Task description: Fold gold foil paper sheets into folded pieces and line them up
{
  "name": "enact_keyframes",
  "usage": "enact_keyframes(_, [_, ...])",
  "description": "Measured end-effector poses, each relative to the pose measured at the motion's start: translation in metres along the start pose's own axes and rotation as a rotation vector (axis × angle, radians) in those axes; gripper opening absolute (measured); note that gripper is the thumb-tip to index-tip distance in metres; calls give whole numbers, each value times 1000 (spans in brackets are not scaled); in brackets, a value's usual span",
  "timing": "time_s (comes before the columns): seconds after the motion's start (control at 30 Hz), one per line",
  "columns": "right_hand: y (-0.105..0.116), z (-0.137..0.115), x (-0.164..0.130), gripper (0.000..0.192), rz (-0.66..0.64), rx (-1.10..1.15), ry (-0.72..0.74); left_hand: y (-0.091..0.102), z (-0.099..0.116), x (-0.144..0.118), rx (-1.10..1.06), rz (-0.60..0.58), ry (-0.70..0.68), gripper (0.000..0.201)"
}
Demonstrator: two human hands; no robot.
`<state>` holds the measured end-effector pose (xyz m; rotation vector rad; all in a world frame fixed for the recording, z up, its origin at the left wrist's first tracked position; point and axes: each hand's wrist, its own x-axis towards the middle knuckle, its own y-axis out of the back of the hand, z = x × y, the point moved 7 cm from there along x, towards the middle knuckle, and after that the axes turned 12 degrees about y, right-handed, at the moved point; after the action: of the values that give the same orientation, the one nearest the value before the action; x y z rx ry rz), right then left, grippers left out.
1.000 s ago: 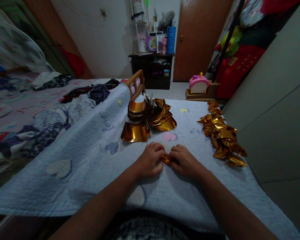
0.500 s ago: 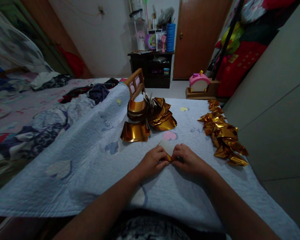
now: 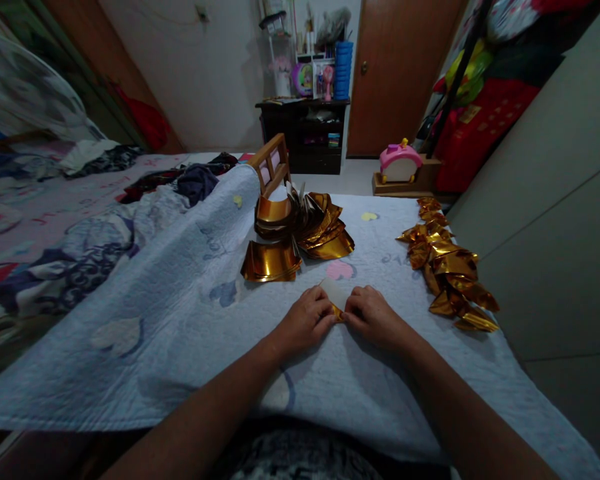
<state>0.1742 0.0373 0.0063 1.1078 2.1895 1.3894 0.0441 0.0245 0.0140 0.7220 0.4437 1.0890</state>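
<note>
A sheet of gold foil paper, white side up, lies on the quilt between my two hands. Its near edge is turned over, so a strip of gold shows. My left hand pinches that folded edge from the left, fingers curled. From the right, my right hand is closed on the same edge, thumb near the left thumb. Beyond my hands rest gold foil sheets, a curved stack and a larger fanned pile. Over to the right lies a heap of folded gold foil pieces.
A light blue quilt covers the surface under my hands. Rumpled clothes lie on the bed at left. A small wooden chair back rises behind the sheets. A pale cabinet side stands close at right.
The hands stay at the folded edge with only slight finger shifts. The foil piles have not moved; the view has tilted a little.
</note>
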Motion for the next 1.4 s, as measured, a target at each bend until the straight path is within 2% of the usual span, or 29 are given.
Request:
enact_keyframes(0.17, [-3,2,0,15,-22,-21,-53,-1,-2,0,22,39,38,9])
enact_keyframes(0.33, [-5,6,-1,13,10,-38,-70,-1,-3,0,9,57,42,9])
enact_keyframes(0.7, [-5,5,-1,15,11,-30,-96,-2,0,1,56,40,18,9])
enact_keyframes(1.13, [-5,2,0,17,-55,-126,-135,-4,1,1,108,6,15,9])
enact_keyframes(1.4, [-6,1,0,16,-78,-123,-158,-7,-3,2,123,26,18,6])
